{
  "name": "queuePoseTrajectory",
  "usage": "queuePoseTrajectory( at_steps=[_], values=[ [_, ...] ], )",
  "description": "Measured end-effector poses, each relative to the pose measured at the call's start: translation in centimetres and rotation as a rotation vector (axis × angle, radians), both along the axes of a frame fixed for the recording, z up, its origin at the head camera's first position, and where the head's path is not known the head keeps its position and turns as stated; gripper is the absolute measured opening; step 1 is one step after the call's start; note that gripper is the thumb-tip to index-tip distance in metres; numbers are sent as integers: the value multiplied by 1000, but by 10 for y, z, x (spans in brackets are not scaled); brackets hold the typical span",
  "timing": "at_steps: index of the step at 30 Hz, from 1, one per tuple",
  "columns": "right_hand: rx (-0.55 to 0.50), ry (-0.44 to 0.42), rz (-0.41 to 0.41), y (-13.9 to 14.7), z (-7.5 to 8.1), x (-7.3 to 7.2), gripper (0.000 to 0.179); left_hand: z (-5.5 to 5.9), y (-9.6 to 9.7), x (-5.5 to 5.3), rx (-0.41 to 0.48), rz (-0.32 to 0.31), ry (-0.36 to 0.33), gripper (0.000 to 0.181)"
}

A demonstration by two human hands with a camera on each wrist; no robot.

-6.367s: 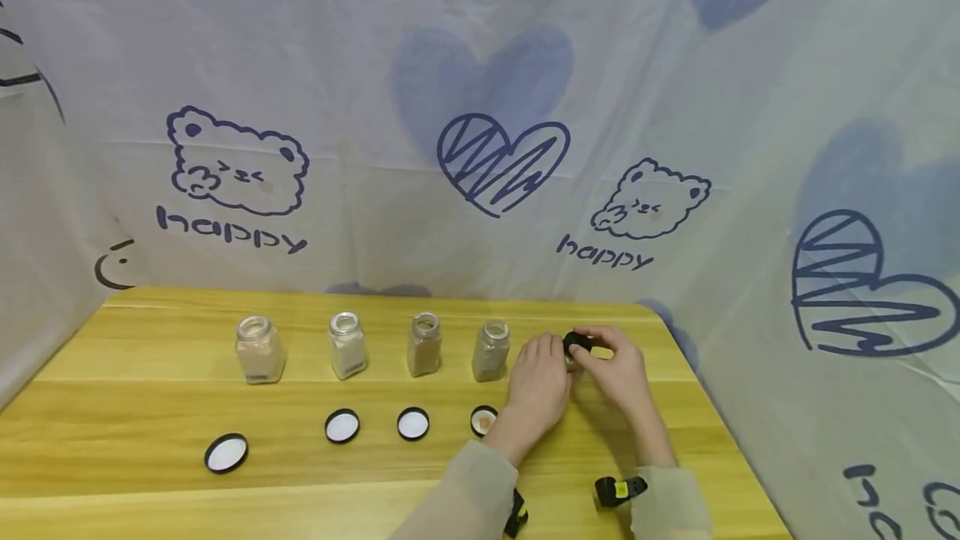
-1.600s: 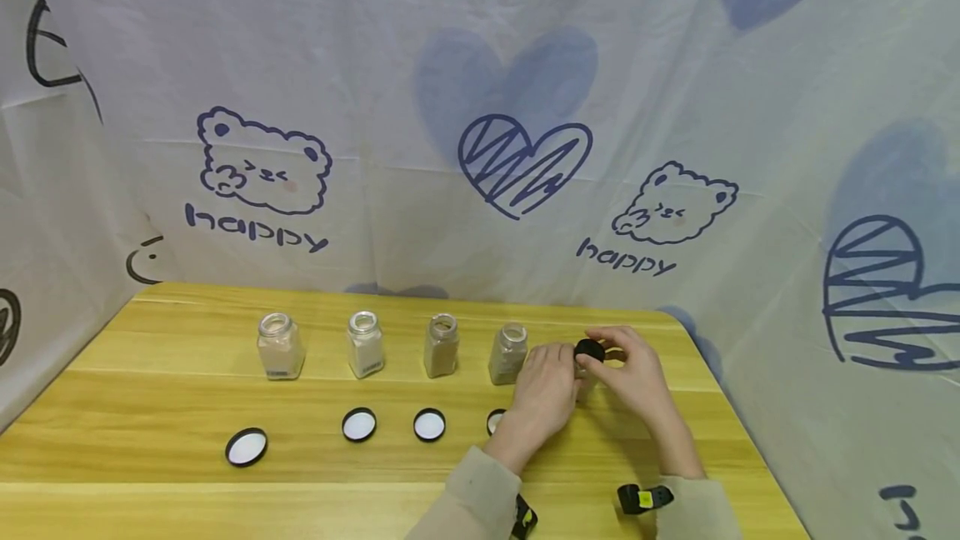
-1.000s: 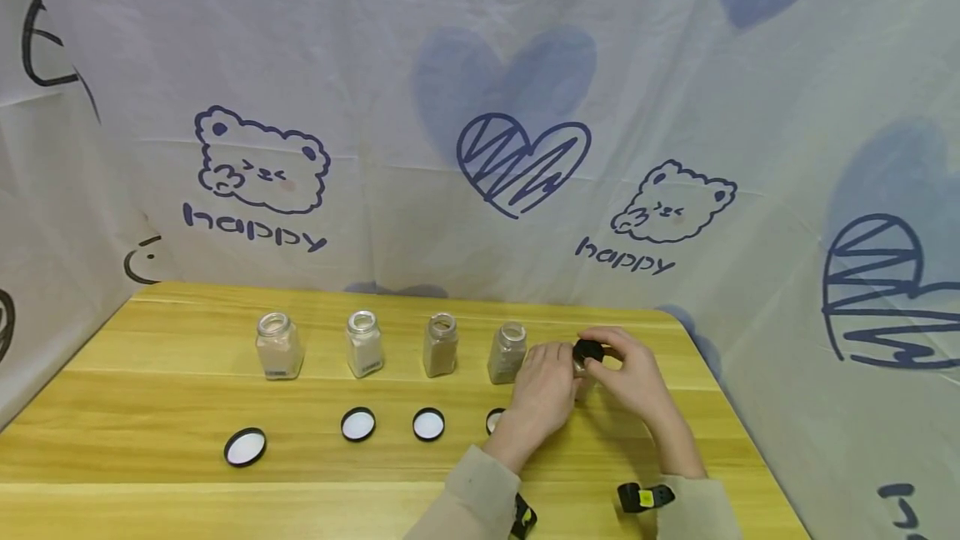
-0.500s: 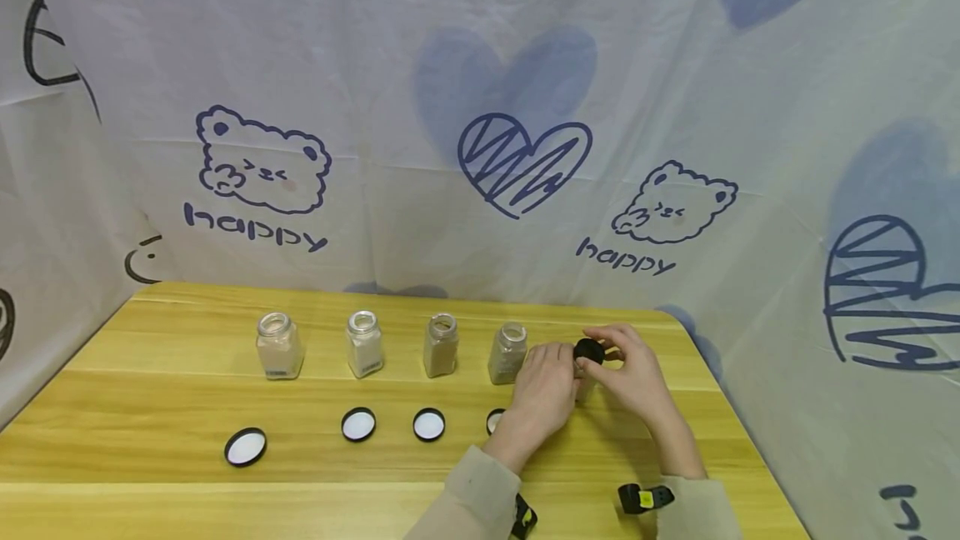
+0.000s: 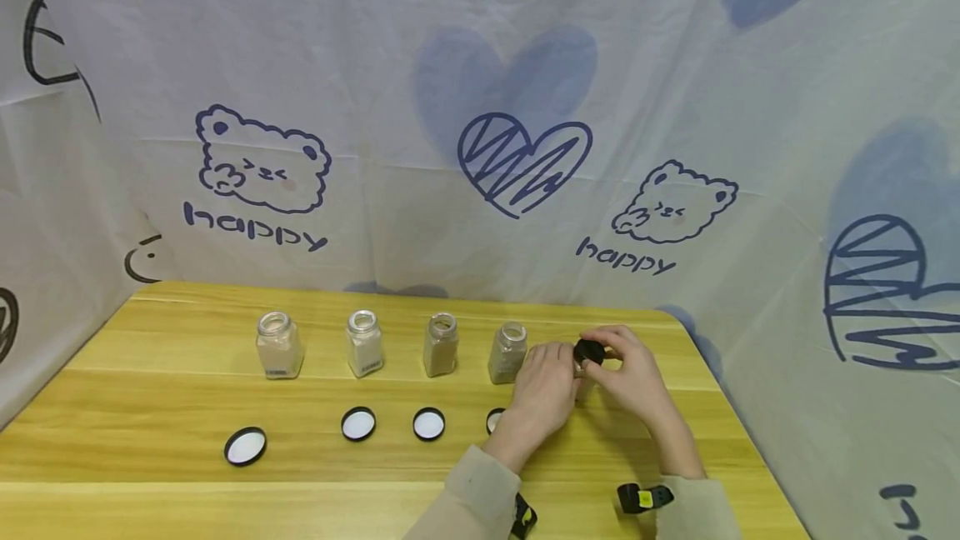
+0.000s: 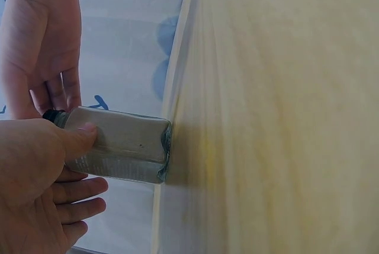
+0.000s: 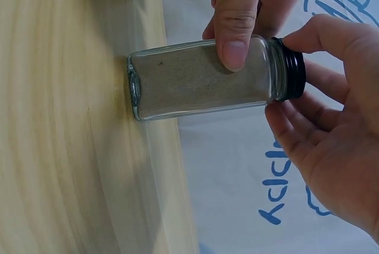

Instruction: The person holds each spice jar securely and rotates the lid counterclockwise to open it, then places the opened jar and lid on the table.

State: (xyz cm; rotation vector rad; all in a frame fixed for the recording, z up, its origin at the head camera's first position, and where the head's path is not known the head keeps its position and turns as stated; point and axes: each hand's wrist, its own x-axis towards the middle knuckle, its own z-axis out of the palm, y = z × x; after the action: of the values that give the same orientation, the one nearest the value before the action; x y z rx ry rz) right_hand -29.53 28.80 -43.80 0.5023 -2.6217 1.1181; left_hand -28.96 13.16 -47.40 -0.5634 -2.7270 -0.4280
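Observation:
At the right of the row in the head view, my left hand (image 5: 543, 390) holds a square glass jar by its body. That jar (image 7: 195, 79) stands upright on the table, filled with a brownish-grey powder in the right wrist view. My left thumb presses one flat side of the glass. A black screw lid (image 7: 294, 69) sits on the jar's mouth. My right hand (image 5: 637, 377) grips the lid's rim between thumb and fingers. In the left wrist view the jar (image 6: 124, 141) shows faint print on its side, and the lid (image 6: 53, 116) is mostly hidden.
Several uncapped jars stand in a row to the left: the leftmost jar (image 5: 279, 350), a pale-filled jar (image 5: 365, 348), a brown-filled jar (image 5: 440, 348) and the nearest jar (image 5: 508, 357). Before them lie upturned black lids (image 5: 246, 447), one partly behind my left wrist. A printed cloth (image 5: 420, 223) hangs behind.
Compared with the oldest frame, the head view has shifted slightly left. My right fingers have changed position around the lid in small movements; my left hand stays on the same jar.

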Motion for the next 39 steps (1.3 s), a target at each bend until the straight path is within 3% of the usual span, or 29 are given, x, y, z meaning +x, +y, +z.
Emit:
queuePoseTrajectory(
  at_steps=[14,27,39],
  values=[
    [17,41,48,0,2,0,49,1,0,0,11,4,-40,45],
    [14,13,-43,1,0,0,39,1,0,1,-17,-5,-17,41],
    [28,16,7,1,0,1,36,0,1,0,-9,-1,-25,47]
  ],
)
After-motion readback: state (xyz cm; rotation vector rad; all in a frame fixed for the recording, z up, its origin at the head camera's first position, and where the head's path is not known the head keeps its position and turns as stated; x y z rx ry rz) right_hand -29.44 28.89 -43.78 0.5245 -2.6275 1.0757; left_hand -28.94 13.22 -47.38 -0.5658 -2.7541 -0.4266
